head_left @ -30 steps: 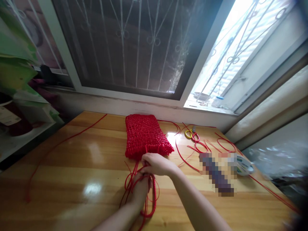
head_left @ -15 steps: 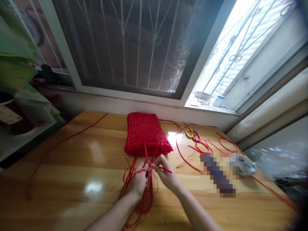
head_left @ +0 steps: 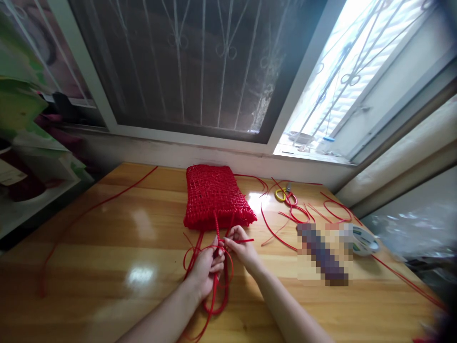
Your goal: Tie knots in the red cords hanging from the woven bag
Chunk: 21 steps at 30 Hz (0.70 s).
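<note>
A red woven bag [head_left: 219,195] lies on the wooden table in front of me. From its near edge a braided red strap [head_left: 216,226] runs toward me. My left hand [head_left: 208,267] is closed around that strap just below the bag. With finger and thumb, my right hand [head_left: 240,245] pinches a thin red cord [head_left: 246,240] close beside the left fingertips; its end sticks out to the right. Loose red cords loop beneath both hands, and a thicker red loop [head_left: 217,313] hangs toward the table's near side.
Scissors [head_left: 286,194] with a yellow and a red handle lie at the back right among cut red cords. Nearby are a spool [head_left: 362,240] and a blurred-out dark object [head_left: 323,257]. A long red cord [head_left: 96,207] curves across the left. The window wall [head_left: 171,147] borders the back.
My right hand has risen slightly with the cord, whose end now sits higher. My left fingers have shifted their hold on the strap, and the loose cord beside them has changed shape.
</note>
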Available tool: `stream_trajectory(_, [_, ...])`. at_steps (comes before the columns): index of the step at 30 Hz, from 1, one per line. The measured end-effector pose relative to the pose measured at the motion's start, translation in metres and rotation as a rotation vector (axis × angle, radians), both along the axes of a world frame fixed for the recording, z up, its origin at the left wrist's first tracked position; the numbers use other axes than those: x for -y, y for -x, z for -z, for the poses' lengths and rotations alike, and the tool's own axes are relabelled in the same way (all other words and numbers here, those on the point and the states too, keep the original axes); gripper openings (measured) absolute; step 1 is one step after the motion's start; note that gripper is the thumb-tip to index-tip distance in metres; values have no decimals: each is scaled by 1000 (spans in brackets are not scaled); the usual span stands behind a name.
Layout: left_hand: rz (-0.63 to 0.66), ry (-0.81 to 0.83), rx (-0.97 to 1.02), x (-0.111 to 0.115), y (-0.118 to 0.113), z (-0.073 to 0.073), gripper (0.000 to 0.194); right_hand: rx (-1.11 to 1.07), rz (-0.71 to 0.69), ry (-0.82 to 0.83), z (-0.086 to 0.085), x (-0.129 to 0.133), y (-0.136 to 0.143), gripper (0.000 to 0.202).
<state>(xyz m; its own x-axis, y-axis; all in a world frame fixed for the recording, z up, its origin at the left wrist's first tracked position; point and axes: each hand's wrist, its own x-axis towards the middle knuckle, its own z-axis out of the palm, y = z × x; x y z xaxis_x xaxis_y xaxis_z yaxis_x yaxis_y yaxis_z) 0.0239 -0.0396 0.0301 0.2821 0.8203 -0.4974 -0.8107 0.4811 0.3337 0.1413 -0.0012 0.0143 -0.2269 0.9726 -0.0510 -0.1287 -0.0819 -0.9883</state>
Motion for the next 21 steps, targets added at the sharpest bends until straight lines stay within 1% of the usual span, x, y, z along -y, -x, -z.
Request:
stream_trajectory(3, [26, 128, 314, 1, 5, -1, 16, 1, 1, 33, 3, -2, 2, 27])
stream_trajectory(5, [23, 146, 444, 3, 7, -2, 16, 1, 20, 59, 6, -4, 4, 26])
stream_trajectory(8, [27, 139, 563, 7, 7, -2, 13, 16, 35, 80, 11, -6, 6, 21])
stream_trajectory(10, [6, 142, 572, 9, 5, -3, 14, 43, 22, 84, 15, -7, 7, 18])
stream_trajectory(13, [-27, 175, 449, 9, 1, -6, 14, 113, 26, 61, 19, -7, 8, 17])
stream_trajectory(16, [-38, 165, 224, 6, -1, -7, 12, 191, 34, 16, 19, -6, 5, 19])
stream_trajectory(18, [-27, 107, 26, 4, -1, -5, 12, 235, 30, -44, 15, -6, 1, 22])
stream_trajectory(21, [-87, -59, -293, 1, -1, 0, 18, 383, 59, -222, 3, -8, -6, 25])
